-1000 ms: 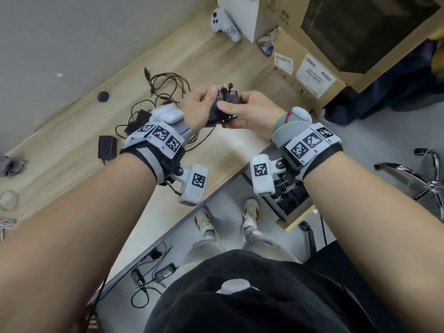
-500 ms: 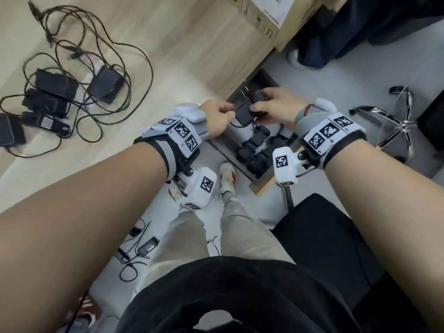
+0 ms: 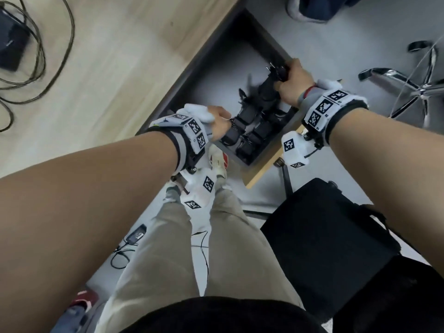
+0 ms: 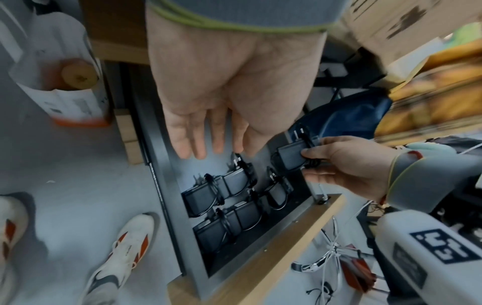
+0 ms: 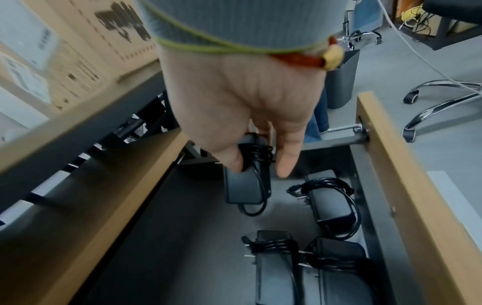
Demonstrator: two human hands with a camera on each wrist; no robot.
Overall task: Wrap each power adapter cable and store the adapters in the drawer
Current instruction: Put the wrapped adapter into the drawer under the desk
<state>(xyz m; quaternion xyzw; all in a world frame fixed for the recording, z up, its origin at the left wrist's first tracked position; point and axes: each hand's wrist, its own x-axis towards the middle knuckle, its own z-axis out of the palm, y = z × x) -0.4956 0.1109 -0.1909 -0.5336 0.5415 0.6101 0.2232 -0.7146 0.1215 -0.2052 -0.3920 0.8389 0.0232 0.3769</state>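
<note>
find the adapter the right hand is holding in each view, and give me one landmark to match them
Head: the wrapped adapter is upper right of centre, gripped by the right hand above the open drawer.
Left wrist: right of centre.
Right wrist: centre, below the fingers.
Shared landmark: the stored adapters in the drawer.

light: even, soft indoor | shadows: faint | blur: motion smear in all views | edges: wide-angle bending

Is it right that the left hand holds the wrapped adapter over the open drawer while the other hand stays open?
No, the hands are swapped. The right hand grips the wrapped adapter over the open drawer; the left hand is open, as the wrist views show.
</note>
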